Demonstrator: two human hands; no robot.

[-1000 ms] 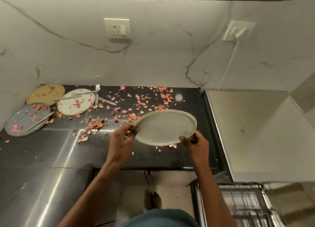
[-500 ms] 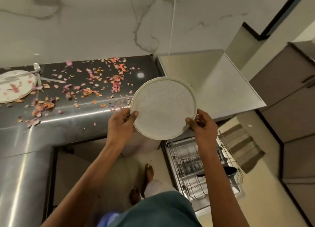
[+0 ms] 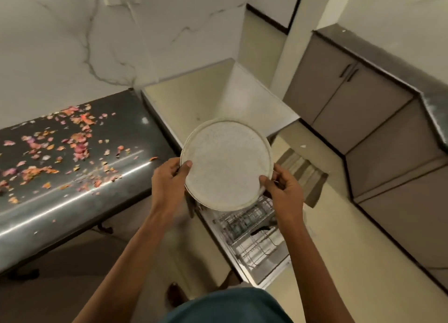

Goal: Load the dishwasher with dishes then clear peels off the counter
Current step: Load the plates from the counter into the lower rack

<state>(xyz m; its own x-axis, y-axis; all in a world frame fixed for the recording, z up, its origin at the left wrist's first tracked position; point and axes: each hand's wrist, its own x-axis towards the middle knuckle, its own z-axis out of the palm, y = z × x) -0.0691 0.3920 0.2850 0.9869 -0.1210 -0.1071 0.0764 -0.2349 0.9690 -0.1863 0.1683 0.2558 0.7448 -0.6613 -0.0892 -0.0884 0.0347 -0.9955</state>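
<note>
Plate (image 3: 226,164) held above the open dishwasher rack (image 3: 252,235), rim pinched by left hand (image 3: 169,177) and right hand (image 3: 282,189); such edge-only grips risk a slip while lowering.

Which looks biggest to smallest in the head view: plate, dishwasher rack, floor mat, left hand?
1. plate, though it is nearest the camera
2. dishwasher rack, partly hidden by the plate
3. floor mat and left hand: too close to rank

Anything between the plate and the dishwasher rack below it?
Nothing shows between them in the head view: the plate, held by the left hand and right hand, hangs over the open rack.
</note>
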